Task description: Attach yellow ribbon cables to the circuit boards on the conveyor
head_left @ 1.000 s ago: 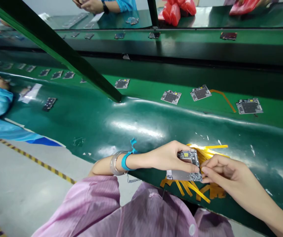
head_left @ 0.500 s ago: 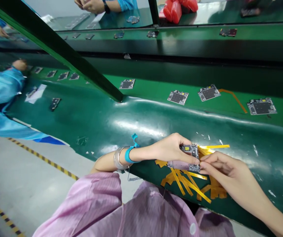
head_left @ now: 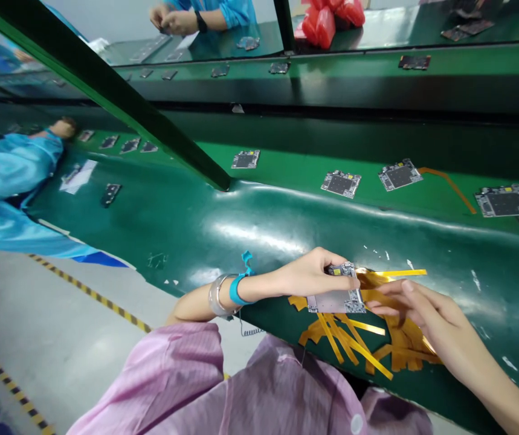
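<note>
My left hand grips a circuit board with a silvery plate and a small yellow label, thumb lying across its top. Just beyond the board's right edge is my right hand, its fingers loosely stretched out and apart, with nothing visible held in them. Shiny amber flat strips, like flex cables, lie in a loose pile under and around the board. Some of them pass behind my right fingers, where details are hidden.
Several circuit boards lie along the green belt ahead. A slanted green post crosses on the left. A co-worker's blue sleeve is at the left; another person's hands work across the line. Red bags sit at the back.
My right fingers have come off the board's right edge, loosened and shifted slightly right. My left hand still holds the board. The view has swung slightly, so the surroundings appear shifted right.
</note>
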Demonstrator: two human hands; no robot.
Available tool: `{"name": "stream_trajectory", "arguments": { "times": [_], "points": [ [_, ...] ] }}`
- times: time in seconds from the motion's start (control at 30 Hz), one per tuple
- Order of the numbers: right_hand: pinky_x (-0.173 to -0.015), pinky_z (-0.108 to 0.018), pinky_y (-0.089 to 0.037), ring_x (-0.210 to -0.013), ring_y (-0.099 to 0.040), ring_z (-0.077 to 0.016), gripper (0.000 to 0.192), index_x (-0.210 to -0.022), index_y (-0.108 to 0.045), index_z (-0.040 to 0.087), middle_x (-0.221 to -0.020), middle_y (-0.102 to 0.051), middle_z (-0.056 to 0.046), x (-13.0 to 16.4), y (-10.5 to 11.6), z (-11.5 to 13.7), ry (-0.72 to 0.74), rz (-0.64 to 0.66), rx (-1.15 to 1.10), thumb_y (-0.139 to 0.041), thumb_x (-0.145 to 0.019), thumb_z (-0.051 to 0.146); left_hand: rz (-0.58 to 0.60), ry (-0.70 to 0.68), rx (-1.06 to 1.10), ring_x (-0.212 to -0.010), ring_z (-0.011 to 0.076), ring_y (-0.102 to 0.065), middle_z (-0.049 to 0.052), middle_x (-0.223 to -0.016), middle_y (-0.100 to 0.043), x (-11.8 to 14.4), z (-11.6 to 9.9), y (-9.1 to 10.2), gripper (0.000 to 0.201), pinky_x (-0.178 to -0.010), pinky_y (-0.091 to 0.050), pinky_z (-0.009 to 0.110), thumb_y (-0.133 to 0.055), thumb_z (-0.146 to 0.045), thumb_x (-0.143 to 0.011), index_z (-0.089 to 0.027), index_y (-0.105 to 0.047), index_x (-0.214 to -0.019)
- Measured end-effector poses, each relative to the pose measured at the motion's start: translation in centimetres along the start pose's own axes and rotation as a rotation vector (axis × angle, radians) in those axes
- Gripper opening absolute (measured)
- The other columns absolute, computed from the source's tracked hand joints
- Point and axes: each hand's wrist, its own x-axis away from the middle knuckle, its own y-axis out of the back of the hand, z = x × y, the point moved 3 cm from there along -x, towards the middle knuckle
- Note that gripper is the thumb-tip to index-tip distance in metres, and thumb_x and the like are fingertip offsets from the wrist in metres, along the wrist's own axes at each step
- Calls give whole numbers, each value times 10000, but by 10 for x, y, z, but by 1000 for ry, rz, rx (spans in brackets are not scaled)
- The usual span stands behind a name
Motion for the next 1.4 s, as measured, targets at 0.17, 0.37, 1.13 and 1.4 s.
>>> {"name": "stream_trajectory", "arguments": {
  "times": [0.17,0.37,1.13,1.4],
  "points": [
    [-1002,-417,-552,-1026,-734,-302,528,-1010,-767,245,-1107,-777,-91,-17,13,-20,80,-120,139,-649,-804,716,-115,-156,-243,-695,137,-588,49,-868,-691,4,-10,51,267,-589,-443,243,-667,-399,-893,-150,-674,-989],
    [-965,-395,-564,-1054,-718,-294,510,-1011,-750,245,-1118,-769,-98,-31,8,-17,158,-68,257,-612,-828,701,-412,-247,-915,-877,187,-657,55,-968,-718,-40,-33,188,200,-776,-506,276,-597,-320,-920,-152,-670,-998],
    [-783,-413,-505,-879,-602,-250,172,-890,-616,220,-957,-638,-64,-50,-25,-16,739,193,1026,-544,-1014,315,-1343,-279,-1032,-1326,268,-424,118,-1341,-594,-9,66,233,238,-1140,-293,444,-376,-249,-1049,-206,-597,-1124],
    [-769,-398,-500,-868,-622,-256,218,-925,-637,207,-915,-650,-73,-26,-73,-26,886,212,1088,-449,-1036,218,-1405,-227,-1139,-1374,289,-382,98,-1393,-568,-10,68,224,231,-1145,-250,446,-405,-287,-1048,-218,-604,-1144]
  ]
}}
